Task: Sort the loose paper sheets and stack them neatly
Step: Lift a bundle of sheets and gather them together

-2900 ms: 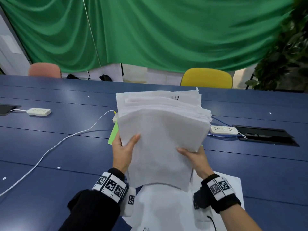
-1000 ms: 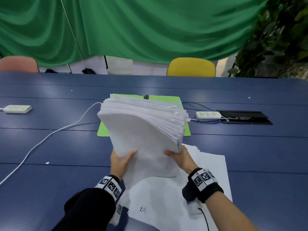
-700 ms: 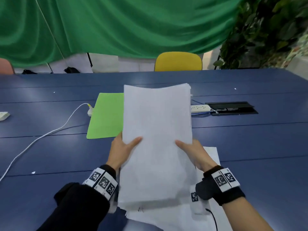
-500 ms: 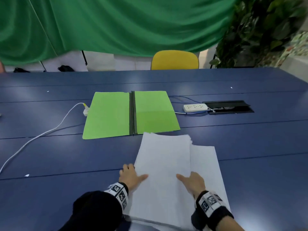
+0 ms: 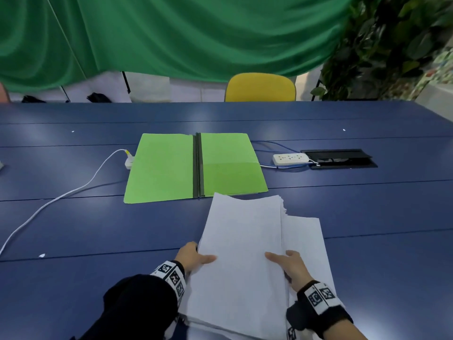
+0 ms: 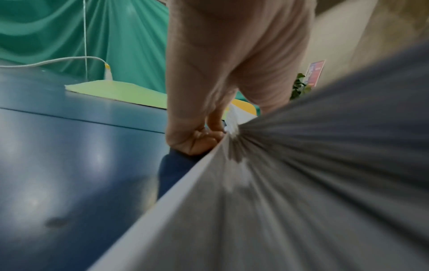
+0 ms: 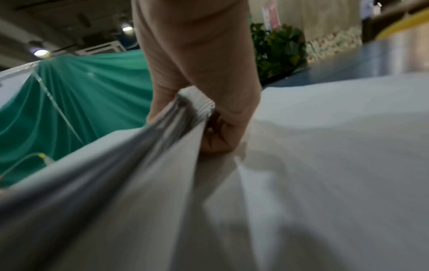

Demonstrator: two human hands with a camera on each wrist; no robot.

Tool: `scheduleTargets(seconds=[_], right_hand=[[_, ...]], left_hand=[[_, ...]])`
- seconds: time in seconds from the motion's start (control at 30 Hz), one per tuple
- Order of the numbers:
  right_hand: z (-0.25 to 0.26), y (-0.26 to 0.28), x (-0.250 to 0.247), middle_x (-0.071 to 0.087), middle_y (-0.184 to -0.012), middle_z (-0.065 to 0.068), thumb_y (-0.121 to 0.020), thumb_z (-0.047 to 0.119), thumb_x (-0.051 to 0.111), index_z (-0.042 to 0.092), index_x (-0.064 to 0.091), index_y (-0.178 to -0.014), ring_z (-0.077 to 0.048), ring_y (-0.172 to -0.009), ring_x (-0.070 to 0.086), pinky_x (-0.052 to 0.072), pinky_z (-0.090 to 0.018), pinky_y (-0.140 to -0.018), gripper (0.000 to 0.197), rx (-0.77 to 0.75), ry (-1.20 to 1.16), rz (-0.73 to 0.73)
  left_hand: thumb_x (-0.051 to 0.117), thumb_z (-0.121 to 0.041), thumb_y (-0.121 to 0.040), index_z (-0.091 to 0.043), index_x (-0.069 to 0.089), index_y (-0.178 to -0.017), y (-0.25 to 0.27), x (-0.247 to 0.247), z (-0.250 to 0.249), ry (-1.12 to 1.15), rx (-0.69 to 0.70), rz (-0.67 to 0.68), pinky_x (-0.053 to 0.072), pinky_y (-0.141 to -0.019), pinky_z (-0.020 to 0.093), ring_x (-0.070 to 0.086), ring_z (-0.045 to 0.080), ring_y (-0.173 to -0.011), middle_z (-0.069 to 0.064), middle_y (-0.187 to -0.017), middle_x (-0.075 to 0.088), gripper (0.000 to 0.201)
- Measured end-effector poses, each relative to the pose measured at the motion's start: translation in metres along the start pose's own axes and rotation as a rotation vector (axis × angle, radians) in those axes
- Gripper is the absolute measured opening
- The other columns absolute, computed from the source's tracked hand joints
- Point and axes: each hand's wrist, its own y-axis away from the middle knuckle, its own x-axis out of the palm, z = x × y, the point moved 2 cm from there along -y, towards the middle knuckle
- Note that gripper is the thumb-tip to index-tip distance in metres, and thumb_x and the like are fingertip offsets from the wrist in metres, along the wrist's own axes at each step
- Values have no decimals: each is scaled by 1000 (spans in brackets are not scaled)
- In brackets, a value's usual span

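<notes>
Paper stack (image 5: 241, 251) sits low and centre in the head view, a thick wad of white sheets with its long axis running from the bottom edge up toward the open green folder (image 5: 193, 166) in the middle of the frame. Left hand (image 5: 193, 257) has the stack's left edge, thumb on top, and the left wrist view shows the fingers (image 6: 197, 141) curled under it, so that grip is closed on the stack; right hand (image 5: 290, 266) does the same on the right edge, thumb over, fingers (image 7: 218, 139) tucked beneath the fanned sheet edges. Both grips sit near the stack's lower end, so most of its length pokes out ahead of them toward the folder. The bit that matters imo: a second batch of loose sheets (image 5: 304, 241) lies flat on the blue table (image 5: 98, 229) under and to the right of the held stack, peeking out past its right edge, so the right hand is the nearer one to it. Squaring the two up probably means shifting the stack rightward. Sheets look thin and floppy, top edge a bit ragged at the upper right corner, so they'd likely splay if the grip loosens. Table is smooth and a bit glossy. White power strip (image 5: 290, 159) sits right of the folder, white cable (image 5: 61, 195) trails off at left.
</notes>
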Motion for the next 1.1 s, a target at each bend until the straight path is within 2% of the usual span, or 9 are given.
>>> scheduleTargets(seconds=[0.1,0.23,0.3,0.4,0.53,0.67,0.8,0.93,1.1], right_hand=[[3,8,11,67,-111,-18,-62,11,83,-2,53,-123,-34,-101,65,51,-47,-92,70,11,-40,242],[24,22,28,67,-108,-13,-80,-8,63,6,54,-117,-30,-98,64,52,-43,-87,40,-131,-45,348],[42,33,32,68,-108,-11,-79,-8,63,7,56,-115,-29,-98,65,53,-42,-88,39,-228,-52,355],[75,52,33,71,-107,-9,-67,3,68,7,59,-115,-27,-97,67,56,-35,-80,49,-403,-117,398],[130,78,37,74,-92,-1,-71,-1,69,10,62,-105,-16,-83,69,55,-26,-68,36,-642,-166,415],[165,91,44,72,-71,12,-74,-10,67,14,63,-86,-2,-65,66,53,-17,-61,27,-805,-162,355],[152,82,53,71,-73,20,-63,-8,78,16,61,-90,6,-69,65,50,-12,-64,40,-836,-50,385],[147,72,48,71,-72,22,-48,11,81,17,60,-92,9,-70,64,49,-10,-64,49,-777,-113,448],[165,78,47,72,-74,19,-38,31,75,24,67,-86,6,-71,65,52,-13,-65,49,-808,-112,541]], left_hand=[[75,-49,-70,-13,47,-117,-3,3,2,-4,86,6,44,-91,30,53,21,-111,-3,-117,56,66],[68,-54,-74,-17,43,-130,6,-1,13,157,151,-55,43,-99,34,53,18,-117,-5,-128,55,72],[71,-58,-68,-21,46,-126,16,-9,12,361,194,-107,49,-94,33,59,9,-109,-4,-126,58,73],[79,-35,-66,-23,51,-103,41,-34,-21,718,356,-216,54,-69,18,66,-3,-82,2,-112,64,48],[79,-12,-69,-28,52,-99,76,-79,-72,815,619,-518,52,-83,20,64,-1,-87,-11,-101,65,44],[76,-33,-59,-19,51,-108,99,-92,-85,813,782,-757,49,-81,10,63,-9,-86,-17,-93,68,56],[86,-27,-52,-4,56,-99,98,-79,-70,850,781,-716,52,-72,12,65,-6,-76,-20,-81,71,60],[85,-59,-42,12,52,-106,104,-88,-70,865,787,-692,53,-70,16,67,1,-77,-10,-84,73,101],[85,-49,-49,13,54,-109,108,-101,-86,807,808,-688,52,-74,16,67,1,-80,-13,-87,73,92]])
